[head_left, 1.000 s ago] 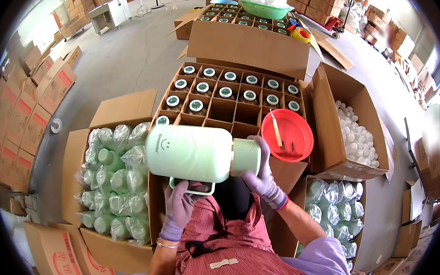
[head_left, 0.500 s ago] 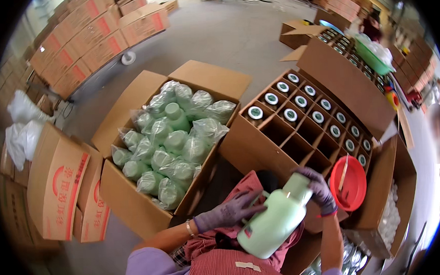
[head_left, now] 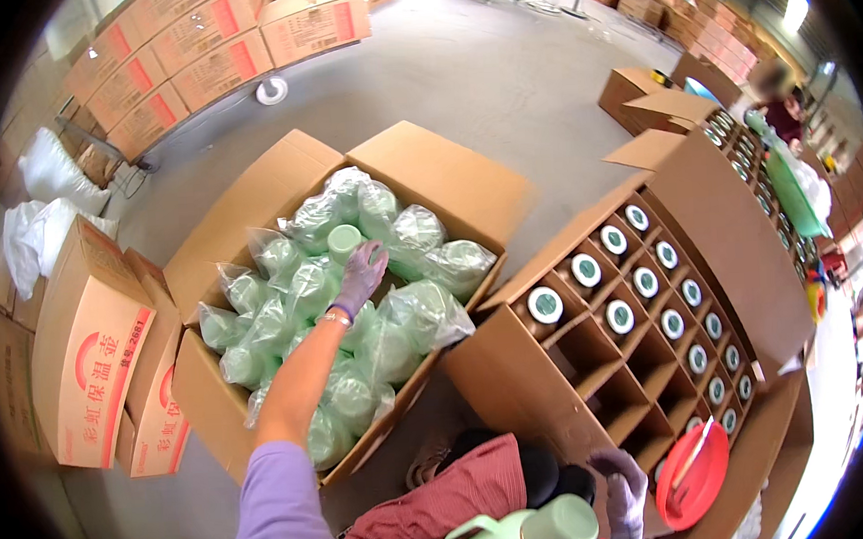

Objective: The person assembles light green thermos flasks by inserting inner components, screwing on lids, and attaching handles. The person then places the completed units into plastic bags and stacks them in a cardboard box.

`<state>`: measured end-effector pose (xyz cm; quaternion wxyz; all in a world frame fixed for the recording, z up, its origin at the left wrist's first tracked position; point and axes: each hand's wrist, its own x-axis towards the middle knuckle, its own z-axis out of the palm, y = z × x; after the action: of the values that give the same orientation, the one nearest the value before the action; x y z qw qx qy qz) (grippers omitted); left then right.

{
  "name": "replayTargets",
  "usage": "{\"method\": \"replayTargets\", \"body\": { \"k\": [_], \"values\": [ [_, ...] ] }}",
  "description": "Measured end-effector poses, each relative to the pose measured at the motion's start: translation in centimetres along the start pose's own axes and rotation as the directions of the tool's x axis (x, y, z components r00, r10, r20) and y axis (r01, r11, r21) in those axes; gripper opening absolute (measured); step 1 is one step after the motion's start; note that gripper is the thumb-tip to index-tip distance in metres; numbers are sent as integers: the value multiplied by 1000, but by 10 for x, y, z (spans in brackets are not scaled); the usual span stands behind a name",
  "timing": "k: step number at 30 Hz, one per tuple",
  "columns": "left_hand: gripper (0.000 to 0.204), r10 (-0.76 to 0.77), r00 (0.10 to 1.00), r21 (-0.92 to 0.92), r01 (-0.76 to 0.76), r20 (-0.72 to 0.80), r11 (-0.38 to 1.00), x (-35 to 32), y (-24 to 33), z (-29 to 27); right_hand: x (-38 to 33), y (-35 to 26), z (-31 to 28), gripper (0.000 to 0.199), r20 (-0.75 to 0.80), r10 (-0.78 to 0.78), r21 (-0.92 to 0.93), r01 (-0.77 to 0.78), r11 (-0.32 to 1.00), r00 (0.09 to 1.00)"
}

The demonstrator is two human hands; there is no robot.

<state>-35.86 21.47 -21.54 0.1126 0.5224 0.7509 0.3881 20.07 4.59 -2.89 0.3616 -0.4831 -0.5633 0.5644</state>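
Note:
My left hand [head_left: 362, 275], in a grey-purple glove, reaches into the open carton [head_left: 199, 399] of bagged pale green vacuum flasks [head_left: 310, 288]. Its fingers are a little apart, beside the lid of an unwrapped green flask [head_left: 344, 241] that stands among the bags; whether they touch it is unclear. Over my lap, at the lower edge, lies another pale green flask [head_left: 528, 536] with a handle, its lid end toward the right. My gloved right hand [head_left: 621, 494] is raised beside that lid with loosely bent fingers, and nothing shows in it.
To the right, a divided carton [head_left: 514, 363] holds several round white-rimmed tops [head_left: 545, 305]. A red bowl [head_left: 693, 475] with a stick sits on its near corner. Printed cartons [head_left: 95, 370] stand at the left, stacked boxes [head_left: 210, 47] behind. A person [head_left: 784, 114] is at the far right.
My left hand has left the lap flask and moved forward into the carton of bagged flasks. My right hand has come off the flask's lid. The flask now sits lower in view.

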Motion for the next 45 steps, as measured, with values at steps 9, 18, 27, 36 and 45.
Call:
{"method": "replayTargets", "body": {
  "k": [9,18,27,36,45],
  "values": [
    [68,-233,931,796,362,-281,486,103,-115,-18,21,11,3,30,-105,186,-212,-204,956,977],
    [17,-303,723,91,451,-620,888,98,-139,-62,50,23,13,32,22,287,-194,-278,941,958],
    [14,13,985,-967,166,172,192,31,201,-222,126,-12,66,50,312,-431,-455,531,714,847],
    [42,433,878,-978,193,206,74,2,253,-234,150,-90,132,39,-105,-640,-261,600,756,761],
    [89,82,974,-617,68,211,784,-231,337,-72,68,-62,83,21,-243,-555,-496,390,776,795]
  ]
}}
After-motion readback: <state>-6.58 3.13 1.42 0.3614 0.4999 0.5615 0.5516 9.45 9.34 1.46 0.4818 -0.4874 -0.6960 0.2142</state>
